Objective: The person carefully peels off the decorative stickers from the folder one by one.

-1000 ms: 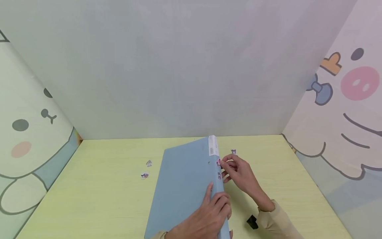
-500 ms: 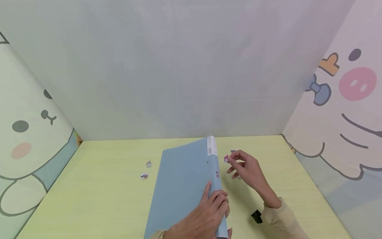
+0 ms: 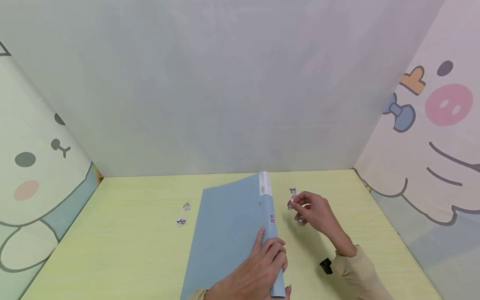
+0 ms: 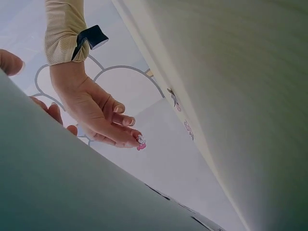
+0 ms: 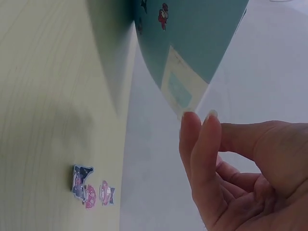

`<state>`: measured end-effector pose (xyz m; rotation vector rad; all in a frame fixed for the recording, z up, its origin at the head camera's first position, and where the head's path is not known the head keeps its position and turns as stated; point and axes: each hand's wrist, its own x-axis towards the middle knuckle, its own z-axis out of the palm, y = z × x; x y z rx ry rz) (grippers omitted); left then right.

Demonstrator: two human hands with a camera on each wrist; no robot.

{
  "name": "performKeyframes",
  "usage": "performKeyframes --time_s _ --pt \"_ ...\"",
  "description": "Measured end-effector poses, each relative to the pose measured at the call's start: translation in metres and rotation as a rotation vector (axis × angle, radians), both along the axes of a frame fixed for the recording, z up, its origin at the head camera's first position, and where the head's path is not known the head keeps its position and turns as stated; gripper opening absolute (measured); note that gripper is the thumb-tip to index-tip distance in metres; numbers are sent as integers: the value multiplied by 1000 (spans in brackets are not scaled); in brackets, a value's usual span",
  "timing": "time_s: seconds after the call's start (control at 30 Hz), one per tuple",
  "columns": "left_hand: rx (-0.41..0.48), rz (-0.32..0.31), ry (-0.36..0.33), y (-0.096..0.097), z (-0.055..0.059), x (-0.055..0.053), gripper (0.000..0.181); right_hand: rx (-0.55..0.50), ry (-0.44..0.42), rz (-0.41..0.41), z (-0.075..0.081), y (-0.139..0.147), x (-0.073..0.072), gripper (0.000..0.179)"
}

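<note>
A light blue file folder stands tilted in the head view, its spine facing up and right. My left hand grips the folder near its front end, fingers curled over the spine. One small cartoon sticker is on the spine. To the right of the folder, my right hand pinches a pink-and-white cartoon sticker between thumb and fingertip, apart from the folder. The folder's far side shows another sticker and part of the white label in the right wrist view.
Two loose stickers, an upper one and a lower one, lie left of the folder on the pale yellow table. More loose stickers lie to its right. A black piece is fixed at the right sleeve.
My right hand has moved away from the spine to the right, taking the pinched sticker along. My left hand still grips the folder, which has shifted slightly left in the view.
</note>
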<state>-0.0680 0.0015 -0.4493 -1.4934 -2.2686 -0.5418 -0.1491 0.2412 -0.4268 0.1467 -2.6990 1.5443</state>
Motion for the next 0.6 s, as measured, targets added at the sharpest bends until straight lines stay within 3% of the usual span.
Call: performKeyframes --time_s 0.4,0.6 --pt "8 4 -11 -2 1 -1 29 183 -143 136 -9 4 2 11" --pt "25 6 31 -2 0 -2 27 250 -201 129 -17 1 4 11"
